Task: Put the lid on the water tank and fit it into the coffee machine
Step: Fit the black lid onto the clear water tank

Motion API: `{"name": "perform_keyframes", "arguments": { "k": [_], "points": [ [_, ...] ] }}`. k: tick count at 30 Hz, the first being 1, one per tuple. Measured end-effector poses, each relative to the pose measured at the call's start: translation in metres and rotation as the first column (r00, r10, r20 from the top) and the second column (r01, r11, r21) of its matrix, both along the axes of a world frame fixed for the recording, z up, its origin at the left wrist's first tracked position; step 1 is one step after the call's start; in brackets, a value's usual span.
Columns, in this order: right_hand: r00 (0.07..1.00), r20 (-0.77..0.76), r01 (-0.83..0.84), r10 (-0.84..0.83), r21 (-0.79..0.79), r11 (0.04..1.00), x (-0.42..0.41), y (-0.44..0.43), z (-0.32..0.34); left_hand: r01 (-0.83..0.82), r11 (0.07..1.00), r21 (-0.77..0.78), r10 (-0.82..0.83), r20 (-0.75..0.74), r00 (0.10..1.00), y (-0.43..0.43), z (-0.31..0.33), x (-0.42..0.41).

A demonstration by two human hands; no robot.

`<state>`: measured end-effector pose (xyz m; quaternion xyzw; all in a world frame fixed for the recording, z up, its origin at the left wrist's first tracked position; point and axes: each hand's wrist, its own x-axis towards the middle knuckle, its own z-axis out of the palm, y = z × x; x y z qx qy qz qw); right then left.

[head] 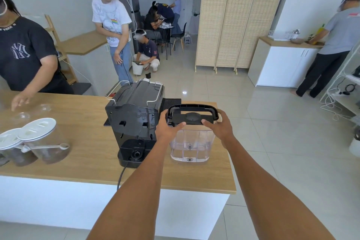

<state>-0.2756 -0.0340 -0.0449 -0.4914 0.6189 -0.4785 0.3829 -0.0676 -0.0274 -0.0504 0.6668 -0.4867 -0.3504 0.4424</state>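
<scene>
Hands (pixel 169 125) (pixel 219 125) grip lid (pixel 191 117) atop tank (pixel 191 145).

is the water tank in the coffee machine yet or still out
Out. The tank stands upright on the counter right of the machine, with both hands holding the black lid at its top.

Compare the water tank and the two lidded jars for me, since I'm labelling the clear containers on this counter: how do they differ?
The water tank is boxy and looks empty; the jars are round and hold a dark brown fill. The tank's lid is black with a handle, held by both hands; the jars' lids are white and untouched. Both have clear walls and stand on the wooden counter.
</scene>
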Motion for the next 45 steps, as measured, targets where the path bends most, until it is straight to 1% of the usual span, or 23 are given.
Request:
{"name": "perform_keyframes", "arguments": {
  "k": [7,10,14,17,18,21,24,28,32,34,36,40,45],
  "points": [
    [0.996,-0.014,0.083,-0.085,-0.088,0.993,-0.001,0.005,0.008,-0.091,0.995,-0.036,0.095,0.111,0.989,0.006,0.007,-0.008],
    [0.990,-0.013,0.136,-0.139,-0.128,0.982,-0.003,0.006,0.011,-0.125,0.991,-0.047,0.130,0.127,0.983,0.009,0.012,-0.010],
    [0.975,-0.020,0.212,-0.220,-0.188,0.959,-0.006,0.006,0.013,-0.122,0.989,-0.085,0.129,0.083,0.988,0.010,0.013,-0.007],
    [0.965,-0.019,0.256,-0.263,-0.168,0.952,-0.008,0.003,0.016,-0.112,0.985,-0.131,0.123,0.081,0.989,0.006,0.014,-0.004],
    [0.963,-0.017,0.263,-0.269,-0.164,0.951,-0.009,0.003,0.016,-0.118,0.984,-0.132,0.126,0.057,0.990,0.005,0.016,-0.004],
    [0.963,0.009,0.267,-0.269,-0.163,0.950,-0.011,0.006,0.015,-0.186,0.978,-0.091,0.179,-0.080,0.981,0.003,0.019,-0.006],
    [0.963,0.054,0.270,-0.265,-0.164,0.949,-0.011,0.010,0.014,-0.229,0.972,-0.059,0.220,-0.138,0.966,0.004,0.022,-0.005],
    [0.951,0.128,0.299,-0.282,-0.144,0.943,-0.008,0.015,0.014,-0.265,0.964,-0.030,0.257,-0.160,0.953,0.003,0.021,-0.004],
    [0.941,0.196,0.299,-0.277,-0.090,0.950,-0.003,0.016,0.010,-0.248,0.968,-0.037,0.238,-0.177,0.955,0.003,0.018,-0.002],
    [0.924,0.252,0.312,-0.289,-0.055,0.948,-0.001,0.017,0.010,-0.248,0.968,-0.031,0.238,-0.183,0.954,0.005,0.018,-0.001],
    [0.899,0.297,0.346,-0.322,-0.032,0.938,0.000,0.017,0.011,-0.268,0.963,-0.023,0.257,-0.223,0.940,0.006,0.018,-0.001],
    [0.907,0.291,0.332,-0.305,-0.045,0.942,0.000,0.016,0.013,-0.252,0.966,-0.058,0.234,-0.217,0.948,0.003,0.012,0.000],
    [0.932,0.290,0.233,-0.218,-0.020,0.972,-0.004,0.018,0.005,-0.237,0.969,-0.072,0.217,-0.211,0.953,0.009,0.012,0.000]
  ]
}}
